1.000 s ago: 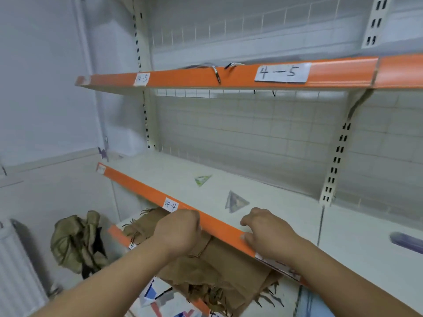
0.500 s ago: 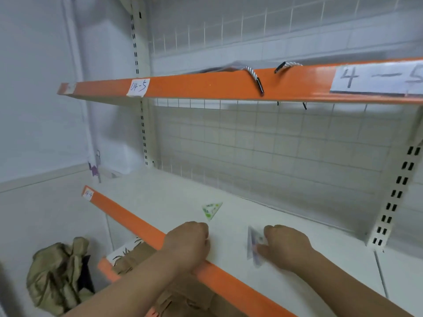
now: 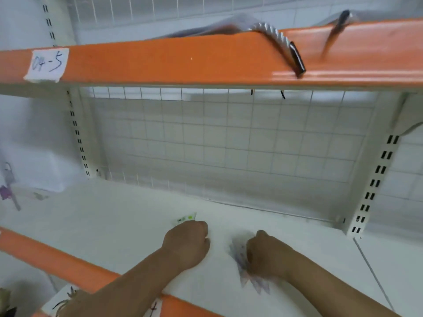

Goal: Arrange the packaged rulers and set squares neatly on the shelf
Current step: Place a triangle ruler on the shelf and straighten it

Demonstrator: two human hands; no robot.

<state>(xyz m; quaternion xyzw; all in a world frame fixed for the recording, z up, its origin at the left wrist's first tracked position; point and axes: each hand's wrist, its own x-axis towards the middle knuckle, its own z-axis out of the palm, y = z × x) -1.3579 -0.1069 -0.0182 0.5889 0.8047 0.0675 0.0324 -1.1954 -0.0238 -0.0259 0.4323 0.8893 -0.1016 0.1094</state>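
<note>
A white shelf (image 3: 109, 223) with an orange front edge holds two small packaged set squares. The green-printed set square (image 3: 187, 218) lies flat, mostly hidden under my left hand (image 3: 187, 244), whose fingers are curled over its near corner. My right hand (image 3: 265, 255) is closed on the purple-printed set square (image 3: 242, 268), which is blurred and tilted up off the shelf at my fingers. The two hands sit side by side near the front middle of the shelf.
An upper shelf (image 3: 183, 62) with an orange edge and a "04-5" label (image 3: 47, 64) hangs overhead, with a black-tipped cord (image 3: 293, 56) draped over it. A wire grid back panel (image 3: 229, 143) and slotted uprights (image 3: 373, 184) bound the shelf. A purple tag (image 3: 5, 193) hangs at the left wall.
The view has moved closer and up. Both hands went from the orange front edge onto the shelf; the right took hold of the purple set square, the left reached the green one.
</note>
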